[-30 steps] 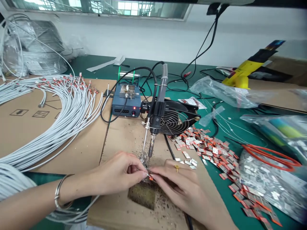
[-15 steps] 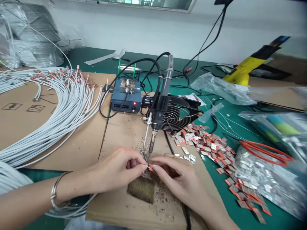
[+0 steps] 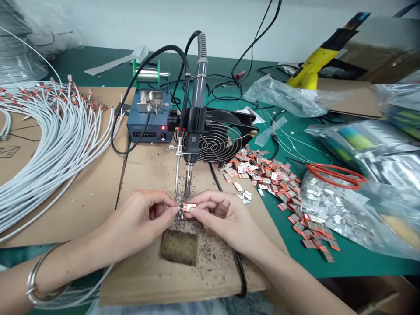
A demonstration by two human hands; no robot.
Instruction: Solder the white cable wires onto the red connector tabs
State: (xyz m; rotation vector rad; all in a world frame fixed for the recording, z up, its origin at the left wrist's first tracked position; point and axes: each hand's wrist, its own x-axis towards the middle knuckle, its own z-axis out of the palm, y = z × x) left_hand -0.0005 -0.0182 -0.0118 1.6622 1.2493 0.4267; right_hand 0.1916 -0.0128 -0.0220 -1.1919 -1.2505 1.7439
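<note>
A: So compared with the earlier frames, the whole bench slides left and up in the view, and the small connector [image 3: 190,207] now turns its pale flat face up, where mostly orange shows before. It also sits closer under the hot end of the soldering iron [image 3: 193,144].

B: Nice, and what are the hands up to?

A: Both closed in fingertip pinches. Left hand [image 3: 141,214] grips what looks like a thin wire end [image 3: 180,207] at the connector's left side, right hand [image 3: 229,214] has the connector by its right end. Can't tell if the wire is attached, too tiny. They meet just below the iron's tip, near the middle of the frame; can't tell if the tip touches anything.

B: What's around them?

A: Metal crumbs on the cardboard [image 3: 141,280], plus a brownish pad [image 3: 180,247] right below the hands. Slim metal tube [image 3: 177,175] runs down beside the iron. Behind, upper left of center, there's a blue box [image 3: 149,127] with a red light and a solder spool [image 3: 147,75] behind it. Round black fan [image 3: 215,142] is just right of the iron.

B: And the sides?

A: Big sweep of white cables [image 3: 65,144] on the left, orange-and-metal bits at their ends. Right of center, a pile of similar connectors [image 3: 275,175] spills over the green table [image 3: 305,262], next to a clear bag [image 3: 331,205] of metal pieces with a coiled orange cable [image 3: 334,175] on top. Yellow tool [image 3: 308,70] sits upper right.
</note>
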